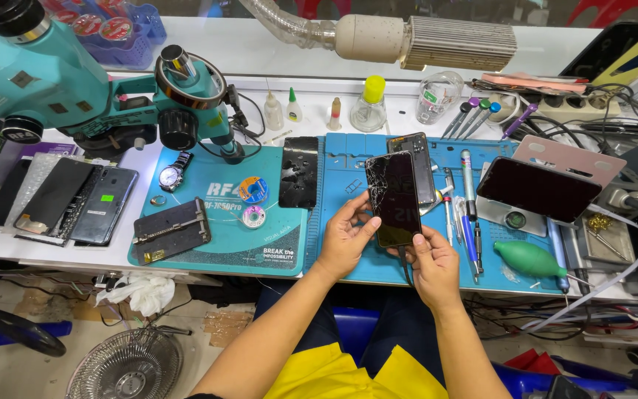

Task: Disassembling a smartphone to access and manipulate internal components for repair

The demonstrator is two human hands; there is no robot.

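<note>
The person sits close against the counter, both hands raised over the near edge of the blue work mat. Between them is a dark phone with a cracked screen, held upright and slightly tilted, its glass facing up toward the head camera. The left hand grips the phone's left edge, thumb laid on the glass and fingers curled behind it. The right hand closes on the lower right corner, thumb pressing the bottom of the screen, and a dark cable hangs down from the phone's lower end between the two wrists. Just beyond the held phone lies a second phone flat on the mat, partly hidden by it. To the right, pens and screwdrivers lie in a row, then a tablet-like dark screen and a green rubber air blower. To the left, a teal mat carries a wristwatch and a loose black glass panel, with a teal microscope standing at the far left.
</note>
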